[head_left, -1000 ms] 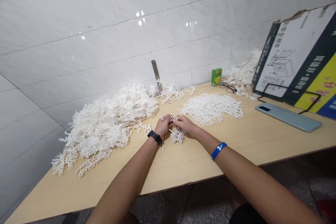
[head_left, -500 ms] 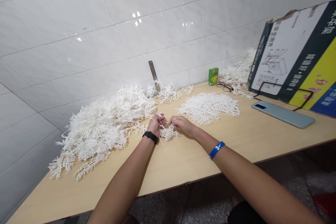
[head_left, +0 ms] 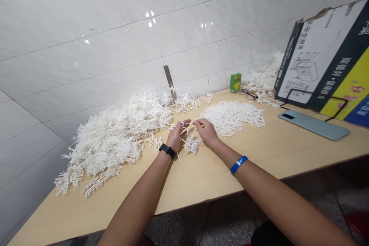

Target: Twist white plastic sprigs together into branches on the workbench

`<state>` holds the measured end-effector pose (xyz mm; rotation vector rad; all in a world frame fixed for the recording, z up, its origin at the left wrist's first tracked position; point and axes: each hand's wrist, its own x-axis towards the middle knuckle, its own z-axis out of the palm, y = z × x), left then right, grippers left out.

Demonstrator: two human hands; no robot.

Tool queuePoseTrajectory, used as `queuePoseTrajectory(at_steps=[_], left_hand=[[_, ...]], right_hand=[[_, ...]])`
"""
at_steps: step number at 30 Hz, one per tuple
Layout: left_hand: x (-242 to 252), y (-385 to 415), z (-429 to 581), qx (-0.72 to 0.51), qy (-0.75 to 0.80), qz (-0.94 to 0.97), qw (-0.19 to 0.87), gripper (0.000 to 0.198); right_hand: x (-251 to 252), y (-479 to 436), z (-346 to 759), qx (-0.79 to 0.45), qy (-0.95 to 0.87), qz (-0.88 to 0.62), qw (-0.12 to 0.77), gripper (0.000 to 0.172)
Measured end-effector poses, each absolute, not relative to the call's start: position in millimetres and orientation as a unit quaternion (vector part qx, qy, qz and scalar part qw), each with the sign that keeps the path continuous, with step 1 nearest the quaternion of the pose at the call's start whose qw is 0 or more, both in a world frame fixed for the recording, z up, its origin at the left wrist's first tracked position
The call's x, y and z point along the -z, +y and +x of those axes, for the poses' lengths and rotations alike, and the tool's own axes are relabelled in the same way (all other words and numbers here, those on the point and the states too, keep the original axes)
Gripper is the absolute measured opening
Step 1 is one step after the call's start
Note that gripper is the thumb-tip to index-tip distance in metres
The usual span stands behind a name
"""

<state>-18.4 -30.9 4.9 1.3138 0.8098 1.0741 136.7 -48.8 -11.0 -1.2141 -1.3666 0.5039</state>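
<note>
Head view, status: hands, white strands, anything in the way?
Left hand holding white strands. Right hand close by, its grip unclear. Small white clump between the hands. Nothing visibly blocking either hand.

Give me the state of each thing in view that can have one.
Left hand: holding white strands, fingers extended.
Right hand: fingers curled; grip unclear.
Small white clump: bunched up.
Large white heap: piled high, tangled.
Flatter white pile: spread out.
Metal strip: upright, tilted, lower end hidden.
Green box: standing.
Eyeglasses: lying down, folding unclear.
Phone: flat, camera side up.
Printed carton: upright, top edge ragged.
Watch: strapped on.
Blue wristband: worn.
</note>
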Motion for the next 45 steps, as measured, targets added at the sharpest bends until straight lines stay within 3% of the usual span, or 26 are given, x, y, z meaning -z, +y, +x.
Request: queuePoseTrajectory(at_steps=[6,13,21,27,34,38,41,43,45], left_hand=[[-5.6,-33.8,-15.6,-0.448,0.343,0.572,0.595,0.053],[2.2,-33.5,-10.7,-0.41,0.331,0.552,0.646,0.05],[-0.4,-38.6,-12.6,-0.463,0.401,0.605,0.509,0.023],[-1.2,-40.9,-5.5,-0.483,0.386,0.588,0.522,0.025],[0.3,-23.6,-16.8,-0.54,0.431,0.454,0.562,0.034],[-3.6,-22.7,-23.0,-0.538,0.396,0.466,0.58,0.035],[-4.2,-26.0,-21.1,-0.512,0.396,0.484,0.589,0.039],[-3.8,-28.3,-19.3,-0.495,0.386,0.503,0.593,0.039],[-3.5,-30.1,-18.3,-0.482,0.374,0.522,0.596,0.038]], right_hand=[[11.9,-50.6,121.8,-0.48,-0.573,-0.402,0.529,0.034],[7.6,-49.6,125.2,-0.51,-0.512,-0.395,0.567,0.029],[7.0,-52.3,120.6,-0.445,-0.569,-0.428,0.544,0.02],[11.2,-48.2,120.2,-0.426,-0.587,-0.419,0.545,0.013],[13.8,-53.1,115.5,-0.429,-0.632,-0.408,0.5,0.016],[14.3,-48.5,126.9,-0.288,-0.614,-0.512,0.527,0.014],[15.2,-44.9,138.9,-0.139,-0.567,-0.578,0.57,0.024],[14.3,-45.1,141.6,-0.115,-0.559,-0.576,0.586,0.028],[11.9,-47.4,138.4,-0.175,-0.574,-0.545,0.585,0.023]])
